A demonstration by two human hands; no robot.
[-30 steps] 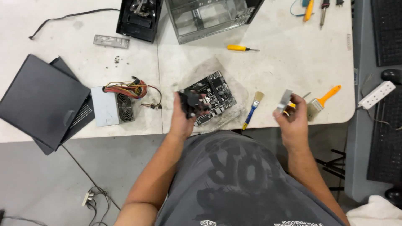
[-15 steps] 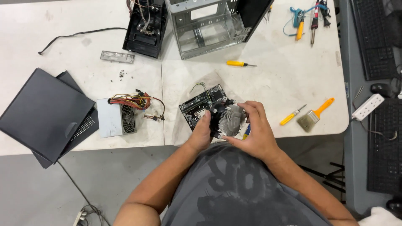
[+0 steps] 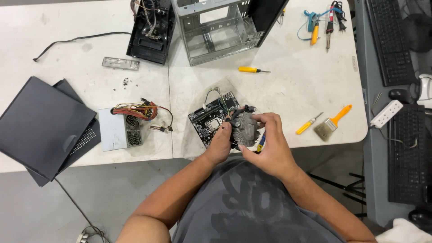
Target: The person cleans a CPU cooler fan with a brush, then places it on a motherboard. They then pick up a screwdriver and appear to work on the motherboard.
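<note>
Plainly, the round finned cooler (image 3: pixel 245 129) could slip and drop onto the motherboard (image 3: pixel 211 116) just beneath it at frame centre, since only fingertips support it. The left hand (image 3: pixel 221 144) curls closed around its left edge; the right hand (image 3: pixel 270 144) wraps its right side, fingers clamped over the rim.

Both hands (image 3: pixel 247 146) together (fingers curled)

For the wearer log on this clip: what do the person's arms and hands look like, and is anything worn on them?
Both forearms are bare to past the elbow: no sleeves, gloves or watch show. The left hand and right hand carry no visible rings or markings. A grey T-shirt with a faded darker print covers the torso.
</note>
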